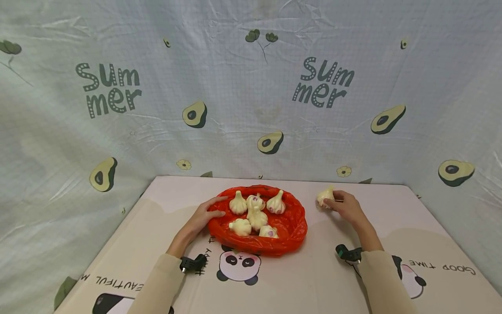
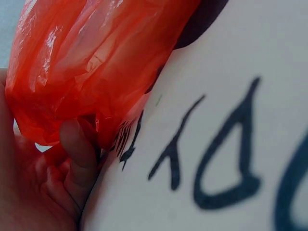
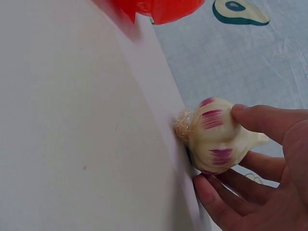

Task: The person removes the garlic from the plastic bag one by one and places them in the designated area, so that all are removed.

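Observation:
A red plastic bag [image 1: 292, 226] with a rolled-down rim stands open on the table like a bowl, several garlic bulbs [image 1: 276, 203] lying inside it. At its left side my left hand [image 1: 204, 214] grips the rim; the left wrist view shows fingers curled against the crinkled plastic [image 2: 96, 67]. To the right of the bag, my right hand [image 1: 347, 207] holds one garlic bulb [image 1: 324, 197] between thumb and fingers. In the right wrist view this bulb [image 3: 219, 137] has purple streaks, and its root tuft faces the table surface, close to it.
The pale table [image 1: 290, 283] carries printed pandas and lettering. Behind it and at both sides hangs a light cloth [image 1: 235, 87] with avocado and "summer" prints. A dark strap with a small camera [image 1: 348, 254] sits on the right wrist, another [image 1: 193, 263] on the left.

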A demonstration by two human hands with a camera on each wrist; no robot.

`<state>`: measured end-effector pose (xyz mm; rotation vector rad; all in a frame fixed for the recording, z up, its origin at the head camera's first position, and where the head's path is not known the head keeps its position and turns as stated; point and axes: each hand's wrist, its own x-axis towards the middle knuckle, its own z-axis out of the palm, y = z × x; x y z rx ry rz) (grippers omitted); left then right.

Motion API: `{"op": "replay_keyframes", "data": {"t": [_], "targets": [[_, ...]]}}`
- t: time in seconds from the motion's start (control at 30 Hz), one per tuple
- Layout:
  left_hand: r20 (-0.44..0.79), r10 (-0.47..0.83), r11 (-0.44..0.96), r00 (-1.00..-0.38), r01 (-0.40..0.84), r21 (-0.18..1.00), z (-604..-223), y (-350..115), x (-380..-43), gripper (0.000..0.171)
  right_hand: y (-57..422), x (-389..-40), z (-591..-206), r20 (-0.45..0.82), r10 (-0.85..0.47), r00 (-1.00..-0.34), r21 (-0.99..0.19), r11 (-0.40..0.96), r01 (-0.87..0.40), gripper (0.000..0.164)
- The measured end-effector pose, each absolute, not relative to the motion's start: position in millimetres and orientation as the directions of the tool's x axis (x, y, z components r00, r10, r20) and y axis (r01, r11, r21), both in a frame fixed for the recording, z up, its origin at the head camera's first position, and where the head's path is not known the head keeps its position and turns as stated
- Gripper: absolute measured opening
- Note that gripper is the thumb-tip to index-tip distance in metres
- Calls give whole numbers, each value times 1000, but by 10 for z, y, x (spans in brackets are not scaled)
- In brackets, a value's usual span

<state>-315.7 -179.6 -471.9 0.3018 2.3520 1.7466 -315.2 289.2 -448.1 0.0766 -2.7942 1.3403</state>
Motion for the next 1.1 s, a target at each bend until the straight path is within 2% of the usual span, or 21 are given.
{"op": "replay_keyframes", "data": {"t": [0.13, 0.33, 0.5, 0.7, 0.83, 1.1], "targets": [[-34, 275, 288, -961, 48, 956, -4727, -1798, -3162, 56, 2888, -3147, -4470, 38, -28, -999, -782, 622, -48, 65], [-35, 270, 291, -962, 46, 956, -4727, -1799, -3161, 56, 2895, -3152, -4454, 18, -6, -1000, -799, 601, -18, 80], [-37, 272, 291, -962, 45, 956, -4722, -1796, -3162, 56, 2891, -3165, -4454, 68, -29, -997, -828, 556, -73, 88], [-41, 270, 291, -962, 41, 956, -4717, -1795, -3167, 56, 2880, -3160, -4452, 120, -69, -990, -816, 562, -138, 83], [-38, 267, 291, -963, 43, 956, -4713, -1793, -3165, 56, 2873, -3155, -4448, 115, -72, -991, -806, 577, -136, 78], [-40, 264, 294, -964, 41, 955, -4714, -1790, -3170, 56, 2877, -3159, -4438, 90, -63, -994, -808, 579, -110, 82]]}}
